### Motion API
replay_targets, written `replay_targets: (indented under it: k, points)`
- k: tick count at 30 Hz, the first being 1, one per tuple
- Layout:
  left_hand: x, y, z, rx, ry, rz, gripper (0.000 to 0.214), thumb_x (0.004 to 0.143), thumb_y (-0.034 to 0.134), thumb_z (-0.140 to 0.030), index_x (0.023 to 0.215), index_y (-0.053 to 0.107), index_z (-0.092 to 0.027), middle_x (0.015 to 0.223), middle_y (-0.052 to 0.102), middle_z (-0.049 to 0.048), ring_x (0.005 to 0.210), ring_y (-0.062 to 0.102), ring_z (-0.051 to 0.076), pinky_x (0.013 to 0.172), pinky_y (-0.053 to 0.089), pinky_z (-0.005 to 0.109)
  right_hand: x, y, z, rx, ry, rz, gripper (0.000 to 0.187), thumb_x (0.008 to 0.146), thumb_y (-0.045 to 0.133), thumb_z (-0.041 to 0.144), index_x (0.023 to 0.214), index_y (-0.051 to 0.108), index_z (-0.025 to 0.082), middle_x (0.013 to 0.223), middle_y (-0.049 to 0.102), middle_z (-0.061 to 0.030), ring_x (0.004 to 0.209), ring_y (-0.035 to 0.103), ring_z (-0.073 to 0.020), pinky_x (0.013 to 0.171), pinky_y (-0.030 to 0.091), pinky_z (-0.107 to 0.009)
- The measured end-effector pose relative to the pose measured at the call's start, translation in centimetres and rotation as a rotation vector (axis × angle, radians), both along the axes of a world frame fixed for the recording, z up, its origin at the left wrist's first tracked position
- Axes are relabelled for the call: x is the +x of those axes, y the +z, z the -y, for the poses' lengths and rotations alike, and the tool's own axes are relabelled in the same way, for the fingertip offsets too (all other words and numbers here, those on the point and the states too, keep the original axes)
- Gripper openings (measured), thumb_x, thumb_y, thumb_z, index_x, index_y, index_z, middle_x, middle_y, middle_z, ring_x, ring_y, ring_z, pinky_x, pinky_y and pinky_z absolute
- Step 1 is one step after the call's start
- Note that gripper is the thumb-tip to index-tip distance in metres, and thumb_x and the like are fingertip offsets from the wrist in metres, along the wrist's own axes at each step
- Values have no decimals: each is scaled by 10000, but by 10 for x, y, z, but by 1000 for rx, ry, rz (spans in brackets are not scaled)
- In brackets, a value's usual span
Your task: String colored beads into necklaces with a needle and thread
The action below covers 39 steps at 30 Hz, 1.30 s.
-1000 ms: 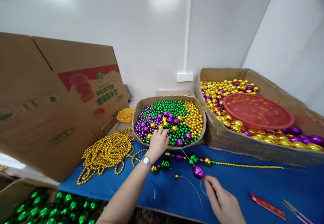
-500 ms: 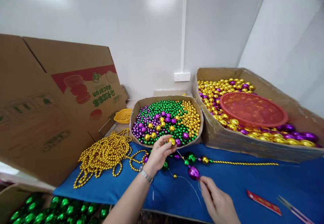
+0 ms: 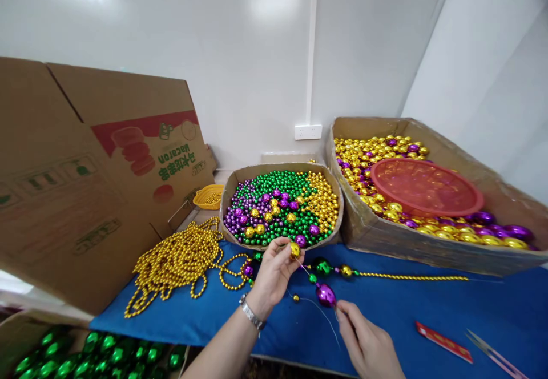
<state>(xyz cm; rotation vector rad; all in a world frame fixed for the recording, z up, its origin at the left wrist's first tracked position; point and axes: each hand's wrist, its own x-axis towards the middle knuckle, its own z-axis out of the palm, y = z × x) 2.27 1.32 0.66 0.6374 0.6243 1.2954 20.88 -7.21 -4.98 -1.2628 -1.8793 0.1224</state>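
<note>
By the blue cloth, one tray of purple, green and gold beads, too many to count. Right of it, one big box of gold and purple balls, one red basket on top. Left, one yellow basket of tiny beads. Low down, one box of green balls. Pinched in the left hand, near the tray: one gold ball. Pinched in the right hand: one bead string.

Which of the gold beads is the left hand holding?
The large round gold bead pinched at the fingertips of the left hand; the other gold beads in view lie in containers or on the blue cloth.
</note>
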Motion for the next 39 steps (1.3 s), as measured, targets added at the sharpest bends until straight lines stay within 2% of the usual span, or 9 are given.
replay_targets:
  k: [6,14,19,25,28,31,35,39]
  points:
    - [3,0,2,14,44,-2,293,732,734,-253,946,545,-185,864,643,16,832,646,153,850,500,350,0,-3,1,-24,-17,5,236,949,363,316,984,575,219,750,708,-34,591,680,-143,516,486,-185]
    - [3,-3,4,24,56,11,301,732,732,-246,953,537,-182,870,640,20,847,639,157,834,498,346,2,-4,2,21,-17,34,208,952,367,273,1003,558,211,721,695,-18,549,664,-125,491,466,-173]
    - [5,-3,6,26,67,-22,331,714,743,-283,958,538,-193,897,630,24,886,630,170,850,491,362,3,-6,2,59,-37,41,217,949,376,291,1000,570,211,770,710,-34,589,680,-139,514,481,-185]
    - [18,-11,17,161,159,-239,381,669,770,-224,968,534,-209,954,618,23,897,601,148,811,486,281,-1,-8,-1,-92,-54,-6,248,960,334,337,1000,553,229,762,700,-34,611,681,-156,540,506,-210]
    - [21,-16,20,168,168,-268,421,655,773,-230,992,522,-208,970,622,40,910,603,169,798,487,282,-1,-6,-2,-162,6,-80,245,960,329,335,1006,549,237,811,695,-45,677,686,-155,591,531,-215]
    - [22,-18,19,155,193,-276,452,642,776,-229,1007,511,-212,993,610,42,909,602,170,792,488,282,-1,-4,-1,-162,63,-136,253,945,362,333,1021,585,238,915,675,-68,791,679,-162,689,546,-232]
    - [22,-19,19,200,253,-346,446,645,770,-214,1006,509,-225,1005,584,29,930,585,157,802,477,262,1,-6,0,-168,68,-211,255,928,405,333,1004,630,240,859,646,-55,711,660,-148,647,545,-214]
    - [24,-20,20,173,222,-324,487,638,773,-205,1041,501,-226,994,569,33,921,586,162,796,481,274,0,-15,-2,-350,11,-440,226,885,501,409,944,623,228,817,648,-38,667,655,-155,615,549,-228]
